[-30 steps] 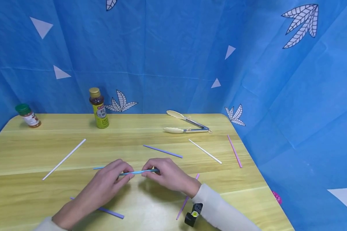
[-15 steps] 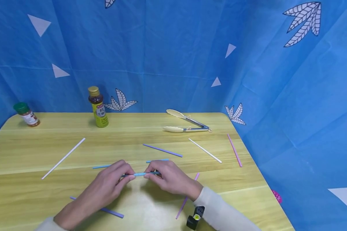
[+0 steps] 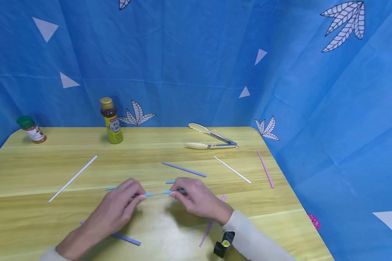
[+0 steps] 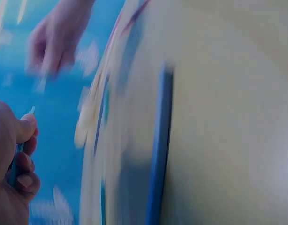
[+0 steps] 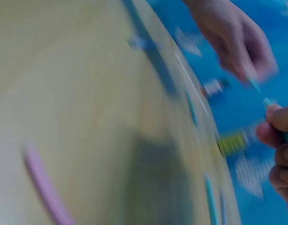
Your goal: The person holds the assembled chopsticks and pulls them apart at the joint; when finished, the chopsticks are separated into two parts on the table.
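Note:
In the head view my left hand (image 3: 122, 203) pinches a light-blue straw piece (image 3: 149, 194) between thumb and forefinger, its short end pointing right. My right hand (image 3: 196, 199) pinches another light-blue straw piece (image 3: 166, 192), its end pointing left. Between these two ends is a gap with a tiny blue fleck (image 3: 157, 197) in it. Curled fingers hide the rest of both pieces. The left wrist view shows a pale straw tip (image 4: 32, 111) rising above my left thumb; the right wrist view shows a tip (image 5: 267, 101) above my right thumb.
Around my hands lie blue straws (image 3: 110, 188), purple straws (image 3: 184, 169), white straws (image 3: 72, 179) and pink straws (image 3: 265, 169). Tongs (image 3: 212, 139), a yellow-labelled bottle (image 3: 113, 125) and a green-capped jar (image 3: 32, 129) are at the back of the wooden table (image 3: 143, 152).
The light-blue straw spanned both hands before; now it is in two separate pieces. My hands have moved slightly apart, the left one leftward and the right one rightward.

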A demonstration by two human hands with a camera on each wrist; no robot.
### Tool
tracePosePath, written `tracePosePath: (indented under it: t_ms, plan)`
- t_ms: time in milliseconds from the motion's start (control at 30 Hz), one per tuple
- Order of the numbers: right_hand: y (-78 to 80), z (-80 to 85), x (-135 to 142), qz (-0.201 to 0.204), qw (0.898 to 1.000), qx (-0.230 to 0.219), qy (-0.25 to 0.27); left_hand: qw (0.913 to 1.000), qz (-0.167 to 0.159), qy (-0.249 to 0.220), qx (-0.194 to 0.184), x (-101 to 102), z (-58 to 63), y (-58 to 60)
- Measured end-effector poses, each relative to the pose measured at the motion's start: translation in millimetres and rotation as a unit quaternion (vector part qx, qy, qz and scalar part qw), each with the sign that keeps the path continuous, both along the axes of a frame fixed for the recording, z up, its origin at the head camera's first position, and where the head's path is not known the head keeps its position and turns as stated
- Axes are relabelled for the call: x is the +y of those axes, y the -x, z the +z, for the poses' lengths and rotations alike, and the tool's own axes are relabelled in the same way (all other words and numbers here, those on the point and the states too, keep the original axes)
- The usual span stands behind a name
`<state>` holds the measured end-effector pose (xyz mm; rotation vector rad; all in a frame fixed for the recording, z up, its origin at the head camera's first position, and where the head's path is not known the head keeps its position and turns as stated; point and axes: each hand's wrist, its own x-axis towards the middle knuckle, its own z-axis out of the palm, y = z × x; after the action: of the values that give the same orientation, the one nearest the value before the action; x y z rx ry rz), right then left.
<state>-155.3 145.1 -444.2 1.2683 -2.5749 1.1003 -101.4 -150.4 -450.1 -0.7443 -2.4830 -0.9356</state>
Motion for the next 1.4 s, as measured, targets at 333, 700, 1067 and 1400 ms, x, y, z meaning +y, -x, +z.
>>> tracePosePath:
  t_ms: [333,700,1067,1400]
  plan:
    - [23.8,0.2,32,-0.065,0.997,-0.033,0.012,0.9951,0.078,0.044,-0.043,-54,-4.1,18.4]
    - [21.4,-19.4,21,-0.051,0.996,-0.001,-0.071,0.9947,0.068,0.074,-0.022,-60,-12.1,24.2]
    - [21.1,-22.9,-1,-0.042,0.990,0.060,-0.120,0.9930,0.062,0.090,-0.046,-51,-24.3,26.3]
    - [22.2,-31.1,-3,-0.047,0.991,0.021,-0.123,0.9883,0.063,0.118,-0.074,-49,-29.7,26.2]
